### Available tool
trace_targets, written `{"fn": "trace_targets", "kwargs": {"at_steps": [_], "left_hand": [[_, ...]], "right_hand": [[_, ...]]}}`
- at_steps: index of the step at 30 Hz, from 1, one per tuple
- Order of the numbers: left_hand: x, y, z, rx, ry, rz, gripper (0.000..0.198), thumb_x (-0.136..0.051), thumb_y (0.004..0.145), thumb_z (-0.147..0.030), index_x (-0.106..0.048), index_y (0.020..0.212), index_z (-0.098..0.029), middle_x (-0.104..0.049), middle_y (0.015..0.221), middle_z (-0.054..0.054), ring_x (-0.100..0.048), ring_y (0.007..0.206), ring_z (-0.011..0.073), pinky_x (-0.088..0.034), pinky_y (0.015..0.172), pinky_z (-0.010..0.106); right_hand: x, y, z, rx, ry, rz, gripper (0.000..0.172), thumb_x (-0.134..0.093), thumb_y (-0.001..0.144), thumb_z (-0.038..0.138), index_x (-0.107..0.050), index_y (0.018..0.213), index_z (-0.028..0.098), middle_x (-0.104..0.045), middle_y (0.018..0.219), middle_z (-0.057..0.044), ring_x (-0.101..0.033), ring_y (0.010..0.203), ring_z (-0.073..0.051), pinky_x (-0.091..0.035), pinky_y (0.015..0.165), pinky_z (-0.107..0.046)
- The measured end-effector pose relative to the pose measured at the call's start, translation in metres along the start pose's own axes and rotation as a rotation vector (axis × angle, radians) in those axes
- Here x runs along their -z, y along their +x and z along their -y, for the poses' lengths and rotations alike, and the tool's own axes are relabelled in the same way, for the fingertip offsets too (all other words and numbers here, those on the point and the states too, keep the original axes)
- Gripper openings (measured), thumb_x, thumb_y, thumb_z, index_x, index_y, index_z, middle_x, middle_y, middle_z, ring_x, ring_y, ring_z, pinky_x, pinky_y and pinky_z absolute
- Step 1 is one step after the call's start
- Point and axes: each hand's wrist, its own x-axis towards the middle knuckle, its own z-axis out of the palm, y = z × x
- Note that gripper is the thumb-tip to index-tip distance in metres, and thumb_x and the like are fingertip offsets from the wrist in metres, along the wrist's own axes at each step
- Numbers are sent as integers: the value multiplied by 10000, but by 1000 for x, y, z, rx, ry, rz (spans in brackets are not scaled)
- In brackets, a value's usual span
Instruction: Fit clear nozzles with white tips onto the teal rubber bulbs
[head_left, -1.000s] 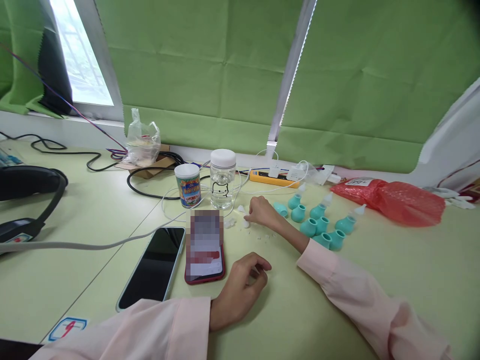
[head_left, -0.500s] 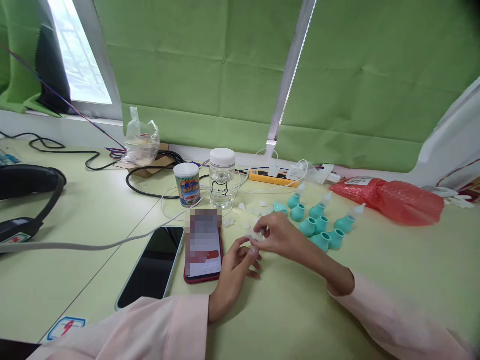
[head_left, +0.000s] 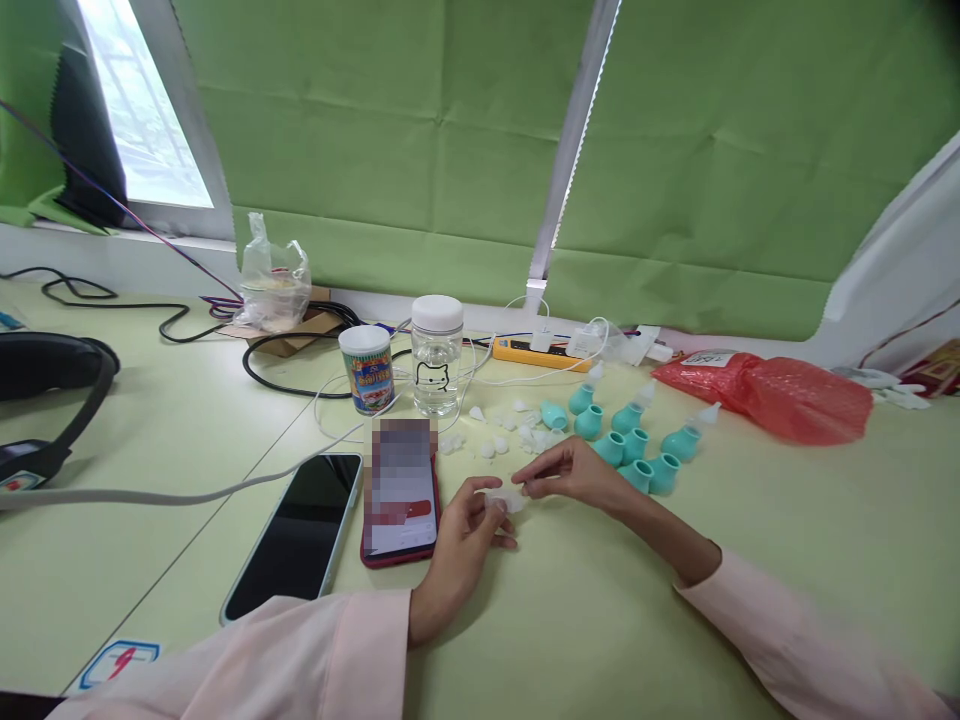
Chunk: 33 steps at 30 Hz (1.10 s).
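Note:
A small translucent white plastic piece (head_left: 508,499) is pinched between the thumb and fingers of my left hand (head_left: 466,530), just above the table. My right hand (head_left: 566,472) reaches in from the right, its thumb and index finger closed at the right edge of the same piece. Behind my hands lie small white translucent parts (head_left: 536,438), some round, some cone-shaped. Several teal squeeze bulbs (head_left: 636,445) stand behind and beside my right forearm. A few bulbs carry a clear pointed tip (head_left: 708,413). One teal bulb (head_left: 553,415) lies on its side.
Left of my hands lie a red-cased phone (head_left: 401,490) with its screen lit and a dark-screened phone (head_left: 296,540). Behind stand a printed cup (head_left: 367,372), a water bottle (head_left: 436,360) and an orange power strip (head_left: 540,354). A red plastic bag (head_left: 787,395) lies right; headphones (head_left: 82,400) lie left.
My right hand has drawn slightly back from my left fingers, uncovering more of the translucent piece, which stays in my left hand. The whole view has shifted a little.

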Motion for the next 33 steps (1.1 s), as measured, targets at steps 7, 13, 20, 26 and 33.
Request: {"fn": "trace_targets", "kwargs": {"at_steps": [7, 13, 20, 26, 33], "left_hand": [[1, 0, 5, -13, 37, 26, 240, -621, 706, -276, -489, 871, -161, -567, 728, 16, -539, 706, 136, -463, 656, 285], [0, 1, 1, -1, -16, -3, 235, -654, 670, -302, -524, 781, -141, -583, 690, 22, -550, 668, 140, -468, 641, 294], [0, 3, 2, -13, -9, -9, 260, -653, 667, -331, -532, 802, -145, -562, 606, -6, -535, 554, 115, -473, 550, 266], [0, 3, 2, -29, 29, -15, 239, -647, 669, -324, -525, 773, -148, -561, 604, -9, -535, 536, 112, -465, 525, 253], [1, 2, 5, -48, 100, -18, 188, -615, 704, -270, -509, 792, -144, -541, 641, -9, -529, 544, 106, -460, 523, 249]], "right_hand": [[-23, -3, -6, 83, 132, -193, 262, -680, 604, 322, -686, 817, 169, -685, 830, -65, -635, 816, -226, -511, 776, -374], [-30, -12, 1, 203, -45, -75, 237, -554, 743, 286, -651, 941, 200, -657, 948, -45, -609, 897, -201, -489, 816, -368], [-23, -7, -2, 162, -15, -104, 247, -620, 681, 289, -666, 896, 177, -666, 922, -57, -623, 860, -216, -520, 771, -350], [-24, -14, 7, 319, -263, -93, 224, -549, 745, 232, -653, 944, 222, -669, 914, -16, -627, 843, -189, -516, 754, -310], [-21, -15, 7, 406, -416, -88, 261, -496, 781, 179, -625, 999, 243, -658, 945, 7, -626, 852, -175, -506, 733, -278]]}}
